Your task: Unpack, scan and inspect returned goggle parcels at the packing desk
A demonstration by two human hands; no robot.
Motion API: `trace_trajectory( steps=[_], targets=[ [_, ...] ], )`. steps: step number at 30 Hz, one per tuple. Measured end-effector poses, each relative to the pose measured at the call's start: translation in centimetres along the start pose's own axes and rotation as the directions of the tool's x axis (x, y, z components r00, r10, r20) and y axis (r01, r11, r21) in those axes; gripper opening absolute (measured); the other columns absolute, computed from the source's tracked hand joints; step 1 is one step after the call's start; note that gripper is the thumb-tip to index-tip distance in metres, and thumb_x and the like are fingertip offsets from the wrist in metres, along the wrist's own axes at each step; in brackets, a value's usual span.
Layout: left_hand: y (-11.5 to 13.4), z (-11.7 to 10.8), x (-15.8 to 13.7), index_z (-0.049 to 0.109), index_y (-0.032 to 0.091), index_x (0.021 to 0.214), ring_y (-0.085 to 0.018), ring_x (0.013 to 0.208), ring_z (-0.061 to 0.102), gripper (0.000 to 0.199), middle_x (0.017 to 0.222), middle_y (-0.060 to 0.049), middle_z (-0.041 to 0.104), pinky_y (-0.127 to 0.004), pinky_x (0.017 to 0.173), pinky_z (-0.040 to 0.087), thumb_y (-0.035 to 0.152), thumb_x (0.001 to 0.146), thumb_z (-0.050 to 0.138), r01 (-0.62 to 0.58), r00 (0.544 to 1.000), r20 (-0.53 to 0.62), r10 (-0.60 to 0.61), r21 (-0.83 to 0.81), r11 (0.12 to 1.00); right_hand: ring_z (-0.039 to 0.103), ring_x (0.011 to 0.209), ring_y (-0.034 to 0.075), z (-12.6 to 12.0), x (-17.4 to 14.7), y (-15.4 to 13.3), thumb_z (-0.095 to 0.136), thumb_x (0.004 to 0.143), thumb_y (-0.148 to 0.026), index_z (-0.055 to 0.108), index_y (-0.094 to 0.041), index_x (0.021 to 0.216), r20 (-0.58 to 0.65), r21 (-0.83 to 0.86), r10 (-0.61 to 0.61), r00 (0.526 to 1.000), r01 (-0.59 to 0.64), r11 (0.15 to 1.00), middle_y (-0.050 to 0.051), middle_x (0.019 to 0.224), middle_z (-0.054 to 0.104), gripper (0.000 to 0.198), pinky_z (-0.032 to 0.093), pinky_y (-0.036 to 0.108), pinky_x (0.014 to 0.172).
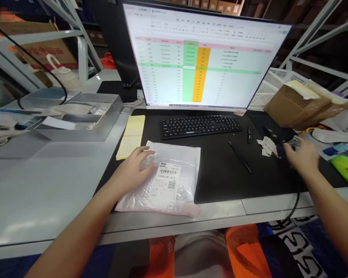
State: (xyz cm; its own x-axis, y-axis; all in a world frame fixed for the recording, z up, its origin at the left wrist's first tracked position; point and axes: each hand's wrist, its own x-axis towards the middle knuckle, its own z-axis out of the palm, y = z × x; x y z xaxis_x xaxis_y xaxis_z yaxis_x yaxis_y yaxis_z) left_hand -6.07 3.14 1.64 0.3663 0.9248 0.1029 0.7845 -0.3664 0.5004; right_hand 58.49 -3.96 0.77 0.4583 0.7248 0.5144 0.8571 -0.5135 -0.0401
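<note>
My left hand (135, 170) lies with its fingers stretched out on a white bubble-lined mailer bag (187, 158). A shipping label (165, 185) with a barcode and a square code faces up on it. At the right, my right hand (304, 156) is smeared by motion. It is at the edge of the black desk mat (220, 173), beside a crumpled scrap of paper (268, 146) and a small greyish thing too blurred to name. Whether its fingers hold anything does not show. A black cable (292, 208) hangs over the table edge below that hand.
A monitor (220, 77) showing a spreadsheet stands behind a black keyboard (201, 125). Yellow label sheets (132, 135) lie left of the mailer; a pen (240, 157) lies right of it. A grey open box (104, 123) is at left, a cardboard box (292, 106) at right.
</note>
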Motion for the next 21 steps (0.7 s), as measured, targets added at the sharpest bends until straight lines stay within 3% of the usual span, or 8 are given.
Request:
trace_trajectory(
  steps=[1,4,7,10,15,18,21],
  targets=[
    [-0.2,0.1,0.2,0.063,0.023,0.128,-0.032,0.136,0.051,0.053,0.149,-0.008,0.049,-0.048,0.111,0.047,0.059,0.091,0.052,0.009,1.000,-0.007,-0.009,0.004,1.000,0.060,0.108,0.044,0.4,-0.2,-2.1,0.047,0.092,-0.047,0.061,0.011,0.128,0.031,0.043,-0.053,0.998,0.052,0.998,0.041,0.113,0.058,0.070,0.047,0.053,0.084],
    [-0.9,0.4,0.7,0.065,0.022,0.125,-0.032,0.135,0.052,0.051,0.146,-0.008,0.052,-0.048,0.112,0.046,0.058,0.090,0.053,0.012,1.000,-0.024,-0.012,0.005,1.000,0.059,0.118,0.026,2.1,-0.3,-10.1,0.049,0.096,-0.045,0.063,-0.011,0.134,0.130,0.211,-0.321,0.938,0.290,0.934,0.018,0.128,0.063,0.054,0.046,0.035,0.103],
    [-1.7,0.6,1.1,0.068,0.021,0.120,-0.031,0.130,0.056,0.048,0.139,-0.010,0.058,-0.049,0.115,0.043,0.054,0.089,0.055,0.008,0.999,-0.052,-0.009,-0.027,1.000,0.046,0.135,0.027,3.6,0.0,-17.7,0.048,0.097,-0.044,0.057,-0.014,0.141,0.141,0.307,-0.550,0.824,0.491,0.815,0.013,0.141,0.056,0.054,0.038,0.040,0.114],
    [-2.1,0.6,1.3,0.069,0.018,0.116,-0.030,0.123,0.061,0.045,0.133,-0.011,0.062,-0.046,0.113,0.045,0.050,0.087,0.057,0.011,0.997,-0.080,-0.017,-0.076,0.997,0.043,0.137,0.034,4.4,0.5,-22.1,0.047,0.097,-0.042,0.056,-0.011,0.142,0.149,0.313,-0.596,0.789,0.535,0.785,0.016,0.139,0.057,0.056,0.039,0.054,0.110],
    [-1.5,0.0,1.0,0.069,0.019,0.117,-0.028,0.126,0.059,0.041,0.136,-0.011,0.061,-0.044,0.114,0.044,0.046,0.088,0.056,0.041,0.995,-0.085,-0.048,-0.081,0.996,0.051,0.121,0.039,5.3,0.9,-24.3,0.042,0.098,-0.047,0.068,-0.011,0.126,0.110,0.271,-0.567,0.816,0.524,0.807,0.021,0.118,0.064,0.053,0.041,0.064,0.099],
    [-1.0,-0.5,0.6,0.068,0.020,0.120,-0.027,0.129,0.057,0.041,0.141,-0.010,0.058,-0.041,0.113,0.044,0.045,0.090,0.054,0.062,0.995,-0.080,-0.064,-0.030,0.998,0.047,0.126,0.038,5.5,0.7,-24.7,0.043,0.097,-0.050,0.075,-0.015,0.114,0.076,0.230,-0.576,0.814,0.547,0.805,0.020,0.125,0.060,0.050,0.043,0.060,0.100],
    [-0.9,-1.2,0.3,0.065,0.019,0.128,-0.031,0.124,0.061,0.045,0.140,-0.013,0.060,-0.044,0.104,0.049,0.044,0.093,0.050,0.174,0.983,-0.077,-0.167,0.102,0.979,0.043,0.135,0.037,4.9,0.6,-22.7,0.040,0.098,-0.051,0.070,-0.016,0.123,0.025,0.236,-0.597,0.802,0.576,0.783,0.017,0.135,0.057,0.052,0.042,0.060,0.103]
  ],
)
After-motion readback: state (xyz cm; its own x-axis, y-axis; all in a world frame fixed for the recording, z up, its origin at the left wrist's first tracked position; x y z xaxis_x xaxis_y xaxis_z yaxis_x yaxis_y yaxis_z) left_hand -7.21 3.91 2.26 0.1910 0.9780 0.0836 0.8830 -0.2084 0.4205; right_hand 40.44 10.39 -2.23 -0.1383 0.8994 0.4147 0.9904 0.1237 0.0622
